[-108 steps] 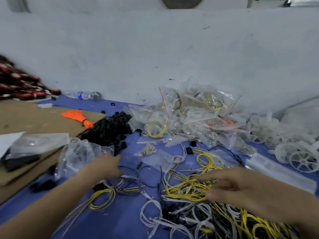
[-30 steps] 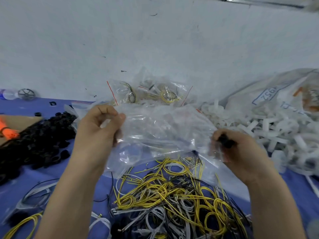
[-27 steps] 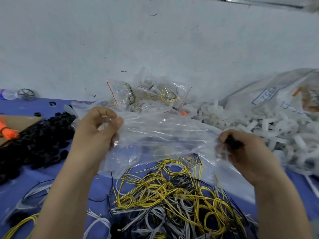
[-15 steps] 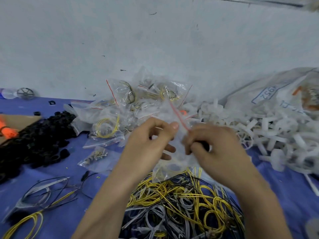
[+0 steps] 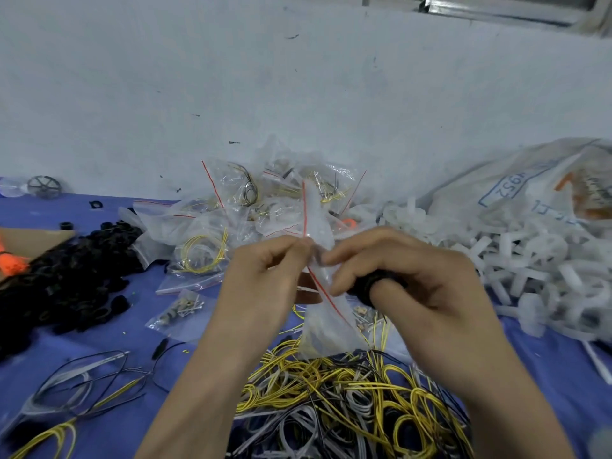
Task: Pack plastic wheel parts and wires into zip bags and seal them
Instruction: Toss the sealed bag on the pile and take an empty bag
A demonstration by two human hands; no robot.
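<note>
A blue-covered desk (image 5: 109, 339) runs to a pale wall and carries everything. At far right a big white woven sack (image 5: 543, 190) with blue print lies slumped, and a heap of white plastic wheel parts (image 5: 543, 260) spreads from it toward the middle. At left a heap of small black ring-shaped parts (image 5: 63, 276) lies loose, not in any container, beside a piece of brown cardboard (image 5: 33, 238). Near the viewer a tangle of yellow, white and black wires (image 5: 331, 402) covers the desk, and a few separate wire loops (image 5: 79, 385) lie to its left.

Against the wall in the middle sits a pile of filled zip bags (image 5: 265, 200), clear with red seal strips; coiled yellow and dark wires show inside several. One filled bag (image 5: 198, 256) near the pile's left edge holds a yellow wire coil, and a smaller bag (image 5: 180, 309) nearer the viewer holds small pale pieces, too small to name.

Above the wire tangle both hands hold a clear zip bag (image 5: 328, 323) upright by its red-striped mouth. The left hand (image 5: 265, 279) pinches the mouth edge between thumb and fingertips. The right hand (image 5: 407, 286) pinches the opposite edge with its fingertips and curls its other fingers around a small black part (image 5: 371, 283). What the bag contains cannot be made out.
</note>
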